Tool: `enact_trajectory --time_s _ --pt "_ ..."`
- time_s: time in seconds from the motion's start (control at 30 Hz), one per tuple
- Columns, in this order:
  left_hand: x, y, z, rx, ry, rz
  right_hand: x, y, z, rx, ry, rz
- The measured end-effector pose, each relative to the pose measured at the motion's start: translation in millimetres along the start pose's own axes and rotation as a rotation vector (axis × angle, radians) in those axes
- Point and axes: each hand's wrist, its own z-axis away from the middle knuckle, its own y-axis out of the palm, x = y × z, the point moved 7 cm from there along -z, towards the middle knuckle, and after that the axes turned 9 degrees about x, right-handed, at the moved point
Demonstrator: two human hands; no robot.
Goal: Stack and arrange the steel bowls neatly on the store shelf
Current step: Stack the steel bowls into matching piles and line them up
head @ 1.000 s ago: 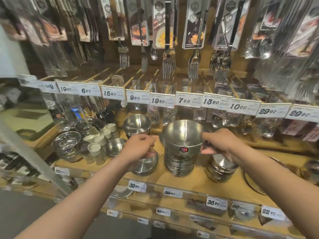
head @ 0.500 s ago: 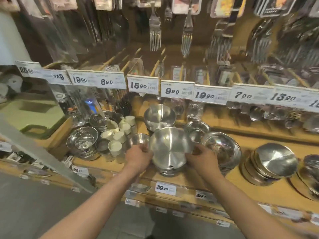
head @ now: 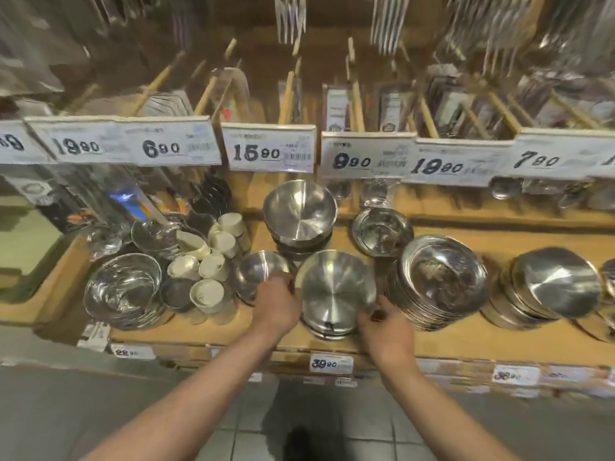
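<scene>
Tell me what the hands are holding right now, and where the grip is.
Both hands hold the top steel bowl by its rim: left hand on the left edge, right hand on the lower right edge.

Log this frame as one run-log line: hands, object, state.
hands: left and right grip rim | object: steel bowl stack | state: resting on wooden shelf, front edge | step: positioning stack

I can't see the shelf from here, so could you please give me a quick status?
Left hand and right hand grip the front bowl stack. Stack sits on shelf. Small bowl and plate stack close alongside.
</scene>
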Motion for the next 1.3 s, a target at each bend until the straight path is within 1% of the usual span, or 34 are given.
enact_trajectory --time_s 0.13,0.2,0.33,0.53,0.7,0.87,1.03,1.17,1.3 --pt "0 7 -2 0.047 0.010 0.000 -4 3 6 -0.066 -0.005 -0.036" --pt "-3 10 0 0.073 0.022 -0.001 -5 5 6 -0.059 -0.002 -0.065" --pt "-9 14 9 0.039 0.094 0.041 -9 3 4 -0.034 0.042 -0.057" --pt "-7 18 13 0.098 0.067 0.042 -8 -4 3 -0.024 0.073 -0.018" --pt "-1 16 4 0.112 0.012 0.029 -8 -5 3 -0.033 0.090 0.011" --pt "-1 14 3 0.148 0.003 0.034 -8 -6 2 -0.039 0.092 0.047" --pt "-3 14 2 0.171 -0.022 -0.019 -8 -7 -1 -0.018 0.096 0.069" --pt "-5 12 0 0.154 -0.023 -0.071 -10 -8 -2 -0.018 0.109 0.050" --pt "-5 13 1 0.135 -0.017 -0.095 -9 -10 0 -0.023 0.085 0.041"
